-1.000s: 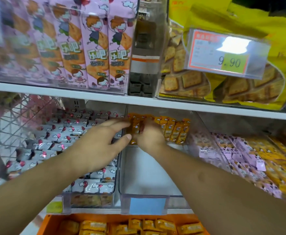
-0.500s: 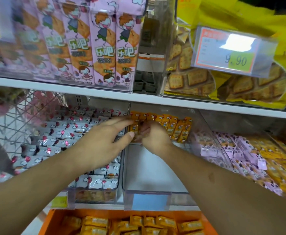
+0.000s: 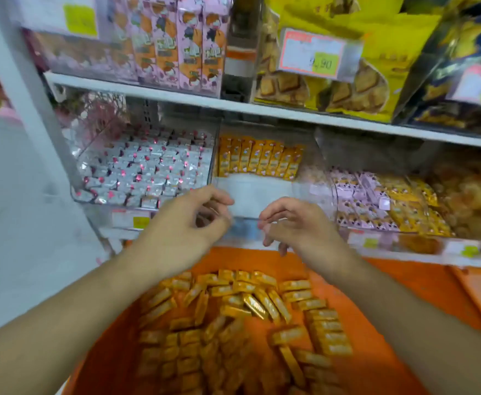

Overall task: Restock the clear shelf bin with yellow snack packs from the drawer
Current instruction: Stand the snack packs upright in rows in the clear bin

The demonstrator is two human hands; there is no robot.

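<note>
- Yellow snack packs (image 3: 258, 159) stand in one row at the back of the clear shelf bin (image 3: 265, 220), upright and leaning back a little, long axis running bottom to top, printed faces toward the aisle.
- Left of the bin sits a neighbouring bin of silver-and-pink packs (image 3: 145, 172), untouched.
- The left hand (image 3: 186, 223) was reaching deep into the bin a second ago; it has now drawn back to the bin's front edge, fingers loosely curled and holding nothing I can make out.
- The bin floor in front of the row is bare, so I judge most of the restocking is yet to be done.
- The right hand (image 3: 299, 223) has likewise pulled out from the row, its fingers relaxed, slightly bent and empty.
- Both hands leaving the row suggests that batch is settled and the next handful comes from below.
- Below the hands, the orange drawer (image 3: 404, 280) has come into fuller view, with many more packs (image 3: 233, 323) lying flat in loose rows, their long axes pointing various ways, some toward the shelf, some across.
- To the right, a bin of pink and yellow packs (image 3: 376, 201) is blurred.
</note>
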